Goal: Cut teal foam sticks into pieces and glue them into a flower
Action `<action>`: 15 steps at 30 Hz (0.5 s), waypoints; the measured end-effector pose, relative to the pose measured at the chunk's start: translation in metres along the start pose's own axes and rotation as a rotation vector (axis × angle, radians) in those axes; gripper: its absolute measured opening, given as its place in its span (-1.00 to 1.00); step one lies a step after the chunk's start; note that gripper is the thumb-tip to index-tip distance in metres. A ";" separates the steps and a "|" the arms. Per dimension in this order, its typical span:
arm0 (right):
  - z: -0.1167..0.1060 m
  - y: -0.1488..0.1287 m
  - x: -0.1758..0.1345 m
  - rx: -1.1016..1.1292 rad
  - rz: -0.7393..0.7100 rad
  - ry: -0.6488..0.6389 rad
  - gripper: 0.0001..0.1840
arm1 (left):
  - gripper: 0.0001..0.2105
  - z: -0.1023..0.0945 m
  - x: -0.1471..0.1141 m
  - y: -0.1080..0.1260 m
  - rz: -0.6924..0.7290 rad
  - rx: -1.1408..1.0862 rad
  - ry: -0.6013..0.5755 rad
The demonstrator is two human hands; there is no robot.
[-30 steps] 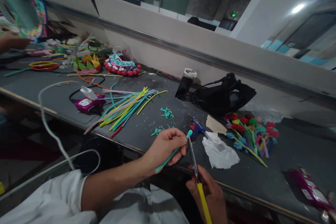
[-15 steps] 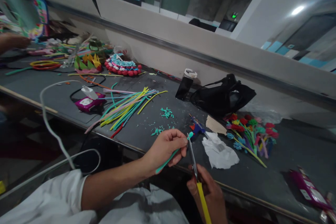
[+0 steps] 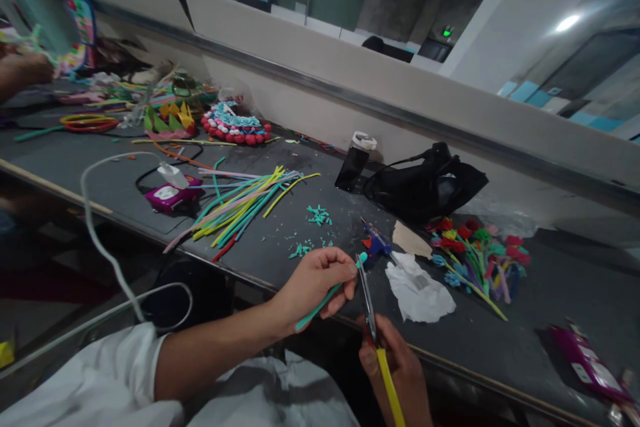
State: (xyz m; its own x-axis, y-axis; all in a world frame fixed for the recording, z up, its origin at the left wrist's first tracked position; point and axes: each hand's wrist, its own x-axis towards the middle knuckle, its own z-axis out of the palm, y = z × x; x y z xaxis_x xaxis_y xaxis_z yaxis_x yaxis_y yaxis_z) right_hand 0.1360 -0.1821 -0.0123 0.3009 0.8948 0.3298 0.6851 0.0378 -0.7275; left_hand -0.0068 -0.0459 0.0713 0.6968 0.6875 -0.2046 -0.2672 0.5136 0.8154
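Observation:
My left hand [image 3: 325, 280] pinches a teal pipe cleaner [image 3: 320, 307] near its rounded tip, and the rest of its length runs back under the palm. In my right hand [image 3: 397, 363] is a pair of scissors [image 3: 369, 307] with yellow handles, its blades pointing up to the tip beside my left fingertips. Whether the blades touch the stem I cannot tell. Small teal clippings [image 3: 319, 215] lie on the table just beyond my hands. A blue glue gun [image 3: 379, 238] rests close to the scissor tips, beside a crumpled white tissue [image 3: 419, 290].
Left of my hands lies a bundle of coloured pipe cleaners [image 3: 245, 207] by a purple power socket [image 3: 170, 195]. Pipe-cleaner flowers [image 3: 480, 253], a black bag [image 3: 425, 187] and a dark cup [image 3: 353, 163] stand right and behind. Another person's hand [image 3: 25, 73] works far left.
My hands and the scissors hold almost the same pose. At the far left, the other person's hand has shifted slightly.

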 end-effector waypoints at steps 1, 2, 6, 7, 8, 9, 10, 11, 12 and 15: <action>0.000 -0.001 0.000 0.002 0.008 0.000 -0.49 | -0.84 0.000 0.000 -0.001 -0.002 0.000 0.000; 0.000 -0.002 0.001 0.002 0.014 0.004 -0.49 | -0.84 -0.001 0.001 -0.002 -0.004 0.001 -0.002; -0.007 0.000 0.005 0.019 -0.006 -0.047 -0.50 | -0.82 -0.009 0.003 -0.004 0.016 0.020 -0.007; -0.010 0.003 0.005 0.036 -0.004 -0.084 -0.49 | -0.80 -0.013 0.003 -0.003 0.039 0.021 -0.001; -0.015 0.007 0.006 0.051 0.002 -0.126 -0.49 | -0.79 -0.017 0.003 -0.001 0.067 0.024 0.008; -0.019 0.012 0.007 0.059 0.012 -0.162 -0.48 | -0.79 -0.021 0.003 0.002 0.091 0.029 0.018; -0.023 0.017 0.007 0.054 0.027 -0.181 -0.47 | -0.79 -0.025 0.002 0.005 0.109 0.037 0.029; -0.026 0.021 0.008 0.038 0.057 -0.163 -0.46 | -0.79 -0.028 0.002 0.008 0.116 0.050 0.037; -0.028 0.023 0.009 0.026 0.093 -0.114 -0.46 | -0.79 -0.031 0.001 0.011 0.112 0.065 0.041; -0.028 0.016 0.017 0.083 0.182 0.073 -0.49 | -0.76 -0.034 -0.003 0.013 0.079 0.140 0.045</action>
State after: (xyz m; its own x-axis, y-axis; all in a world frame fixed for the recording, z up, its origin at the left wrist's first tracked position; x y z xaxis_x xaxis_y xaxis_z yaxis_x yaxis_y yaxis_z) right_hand 0.1705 -0.1784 -0.0017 0.4643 0.8556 0.2287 0.5587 -0.0825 -0.8253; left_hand -0.0345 -0.0239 0.0639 0.6461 0.7466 -0.1585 -0.2223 0.3827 0.8967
